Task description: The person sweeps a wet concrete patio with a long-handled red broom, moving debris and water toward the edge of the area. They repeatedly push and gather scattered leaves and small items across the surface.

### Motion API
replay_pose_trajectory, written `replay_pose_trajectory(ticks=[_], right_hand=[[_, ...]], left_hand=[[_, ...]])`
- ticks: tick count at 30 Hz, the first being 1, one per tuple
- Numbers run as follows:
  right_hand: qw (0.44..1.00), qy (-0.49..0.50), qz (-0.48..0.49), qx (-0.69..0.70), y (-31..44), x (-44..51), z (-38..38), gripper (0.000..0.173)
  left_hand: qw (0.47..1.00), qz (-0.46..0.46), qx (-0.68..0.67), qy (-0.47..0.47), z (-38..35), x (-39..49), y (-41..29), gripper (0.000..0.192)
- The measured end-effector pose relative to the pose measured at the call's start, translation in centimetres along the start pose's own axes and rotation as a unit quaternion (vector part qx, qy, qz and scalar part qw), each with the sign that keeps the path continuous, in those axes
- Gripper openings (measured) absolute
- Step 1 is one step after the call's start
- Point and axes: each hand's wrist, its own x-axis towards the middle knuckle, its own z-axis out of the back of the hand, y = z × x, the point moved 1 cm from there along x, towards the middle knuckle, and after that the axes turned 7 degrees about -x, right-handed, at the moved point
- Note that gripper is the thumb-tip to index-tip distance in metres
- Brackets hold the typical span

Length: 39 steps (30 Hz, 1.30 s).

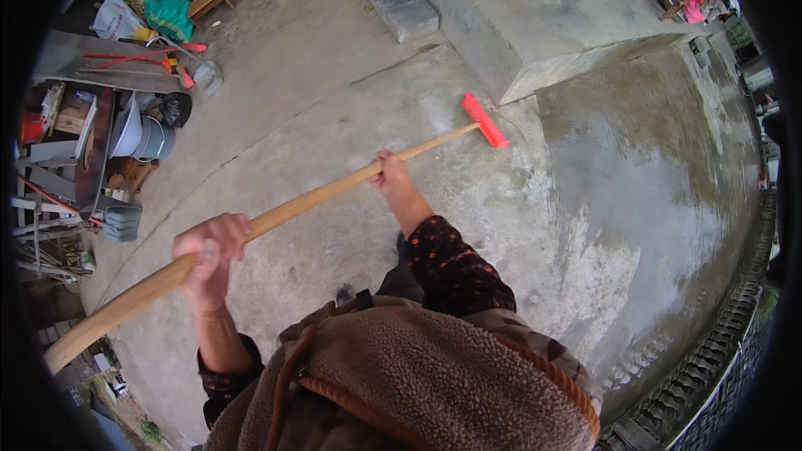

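Note:
A long wooden handle slants across the view, from the lower left to a red brush head at its far end. The brush head is over the concrete floor, close to the corner of a raised concrete ledge. My left hand is closed around the thicker, nearer part of the handle and is slightly blurred. Farther along the shaft, my right hand grips it, with a dark flowered sleeve behind the wrist. A wet patch of floor lies right of the brush head.
A concrete block sits against the raised ledge. At left are a green sack, a small wooden stool, red-handled tools, a dustpan, buckets and stacked boards. A row of dark tiles borders the floor at right.

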Motion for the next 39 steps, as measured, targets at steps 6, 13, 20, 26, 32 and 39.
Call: replay_pose_trajectory(ticks=[6,13,20,26,32,39], right_hand=[[0.952,0.252,-0.171,0.019,-7.0,-6.7,-18.9,0.017],[0.946,0.289,-0.147,0.026,-2.3,-8.4,-20.9,0.013],[0.997,-0.004,-0.013,-0.075,7.8,10.3,-13.8,0.014],[0.983,0.046,-0.170,-0.047,3.8,15.6,-20.2,0.013],[0.934,0.222,-0.252,-0.122,-0.2,11.3,-38.5,0.014],[0.906,0.348,-0.189,-0.149,6.4,19.2,-49.1,0.014]], left_hand=[[0.979,-0.139,0.148,0.011,5.6,0.3,-16.7,0.039],[0.971,-0.222,-0.011,0.087,8.7,2.9,-18.3,0.048],[0.987,-0.121,-0.101,0.022,12.0,12.8,1.7,0.034],[0.990,-0.106,-0.085,-0.035,19.3,19.5,-1.5,0.039],[0.966,-0.244,0.038,0.080,25.1,21.6,-13.1,0.043],[0.937,-0.328,0.110,-0.043,25.5,26.7,-10.2,0.050]])
